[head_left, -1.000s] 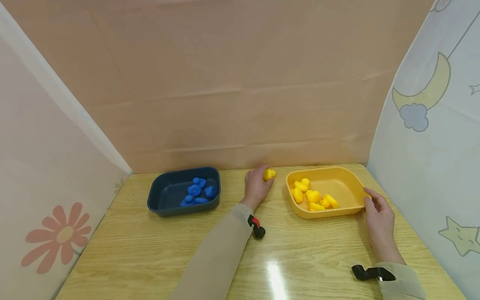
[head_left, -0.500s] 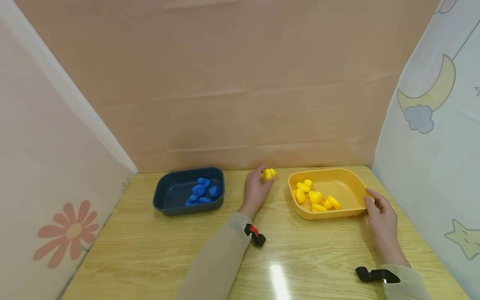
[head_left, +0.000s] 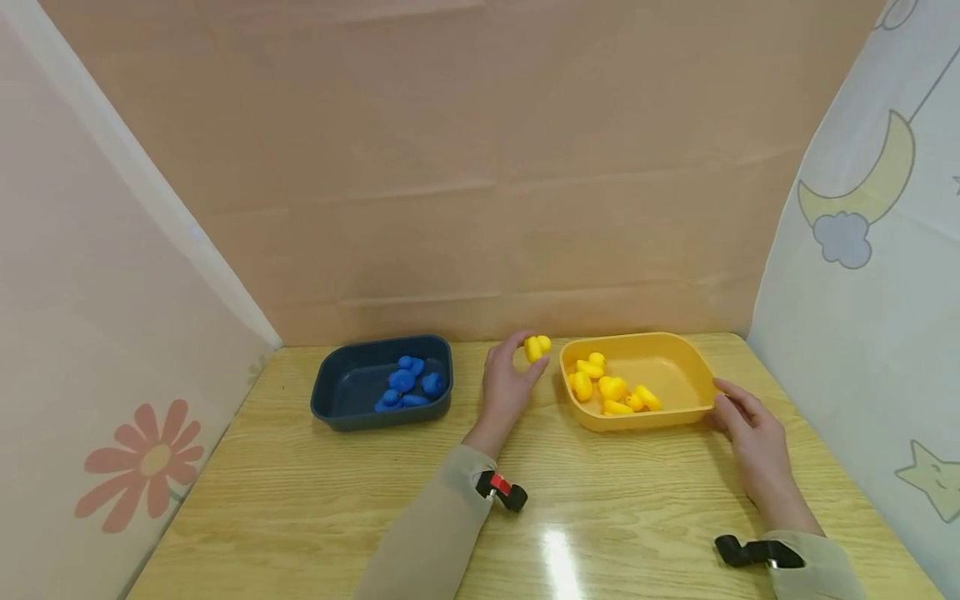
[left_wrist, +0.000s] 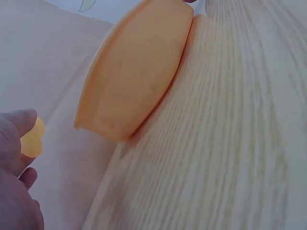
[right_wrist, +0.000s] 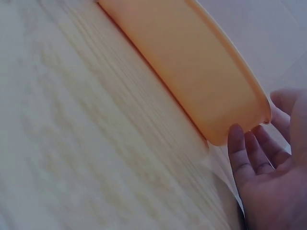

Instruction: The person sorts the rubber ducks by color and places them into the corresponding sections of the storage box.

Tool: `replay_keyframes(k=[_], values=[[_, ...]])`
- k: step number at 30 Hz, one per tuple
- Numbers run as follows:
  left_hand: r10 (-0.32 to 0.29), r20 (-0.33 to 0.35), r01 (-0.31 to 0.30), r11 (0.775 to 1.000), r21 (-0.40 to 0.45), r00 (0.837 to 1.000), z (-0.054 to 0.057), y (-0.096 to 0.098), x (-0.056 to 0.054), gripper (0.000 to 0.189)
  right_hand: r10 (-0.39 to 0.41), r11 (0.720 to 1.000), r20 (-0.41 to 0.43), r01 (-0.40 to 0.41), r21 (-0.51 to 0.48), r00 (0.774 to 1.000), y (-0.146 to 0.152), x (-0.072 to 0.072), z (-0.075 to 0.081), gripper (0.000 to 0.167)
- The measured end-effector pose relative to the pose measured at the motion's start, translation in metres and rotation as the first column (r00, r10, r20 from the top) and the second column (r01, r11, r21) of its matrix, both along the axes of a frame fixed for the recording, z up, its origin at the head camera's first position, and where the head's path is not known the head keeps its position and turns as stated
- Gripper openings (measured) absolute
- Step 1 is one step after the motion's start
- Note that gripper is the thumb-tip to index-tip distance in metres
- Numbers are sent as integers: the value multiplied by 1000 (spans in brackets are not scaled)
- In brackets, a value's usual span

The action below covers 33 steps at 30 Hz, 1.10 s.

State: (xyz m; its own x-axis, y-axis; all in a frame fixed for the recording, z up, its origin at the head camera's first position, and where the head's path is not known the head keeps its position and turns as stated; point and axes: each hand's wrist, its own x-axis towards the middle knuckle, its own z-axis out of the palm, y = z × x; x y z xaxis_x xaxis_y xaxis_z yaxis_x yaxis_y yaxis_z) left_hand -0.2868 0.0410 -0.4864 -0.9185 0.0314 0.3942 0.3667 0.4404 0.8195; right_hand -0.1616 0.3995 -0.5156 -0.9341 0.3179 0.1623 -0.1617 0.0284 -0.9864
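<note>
My left hand (head_left: 507, 385) pinches a small yellow rubber duck (head_left: 537, 348) between thumb and fingers, just left of the yellow tray (head_left: 675, 410). The same duck (left_wrist: 32, 141) shows partly in the left wrist view, with the tray's outer wall (left_wrist: 139, 62) close by. Several yellow ducks (head_left: 612, 388) lie inside the tray, mostly in its left half. At the tray's right end is my right hand (head_left: 756, 446). The right wrist view has its fingers (right_wrist: 238, 143) fairly straight and touching the outer end wall, below the rim.
A dark blue tray (head_left: 322, 404) stands on the left of the wooden table (head_left: 600, 508), with several blue ducks (head_left: 402, 381) inside. A tan backdrop (head_left: 480, 208) rises at the table's far edge. Patterned cloth walls (head_left: 847, 333) border both sides.
The yellow tray has slid left toward my left hand, and my right hand has moved left with it. My left hand keeps its pinch on the duck. The head view has shifted slightly.
</note>
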Motion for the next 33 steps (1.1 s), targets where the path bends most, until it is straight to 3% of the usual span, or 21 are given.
replay_keyframes(k=[4, 11, 18, 23, 33], values=[[-37, -8, 37, 999, -14, 999, 4, 0, 9, 49, 23, 996, 21, -25, 85, 1000, -1, 0, 2, 49], [-97, -23, 95, 993, -76, 995, 7, 3, 26, 50, 17, 964, 35, -26, 266, 999, -4, -1, 4, 47], [-157, -58, 145, 974, -173, 986, 7, 6, 34, 52, 56, 951, 43, -66, 301, 998, -5, -3, 1, 45], [-153, -26, 144, 966, -216, 988, 7, 8, 37, 50, 52, 935, 59, -69, 347, 997, -4, -3, 2, 46], [-193, -11, 186, 961, -206, 981, -1, 6, 39, 57, 47, 926, 83, -75, 370, 995, -7, -1, 2, 48]])
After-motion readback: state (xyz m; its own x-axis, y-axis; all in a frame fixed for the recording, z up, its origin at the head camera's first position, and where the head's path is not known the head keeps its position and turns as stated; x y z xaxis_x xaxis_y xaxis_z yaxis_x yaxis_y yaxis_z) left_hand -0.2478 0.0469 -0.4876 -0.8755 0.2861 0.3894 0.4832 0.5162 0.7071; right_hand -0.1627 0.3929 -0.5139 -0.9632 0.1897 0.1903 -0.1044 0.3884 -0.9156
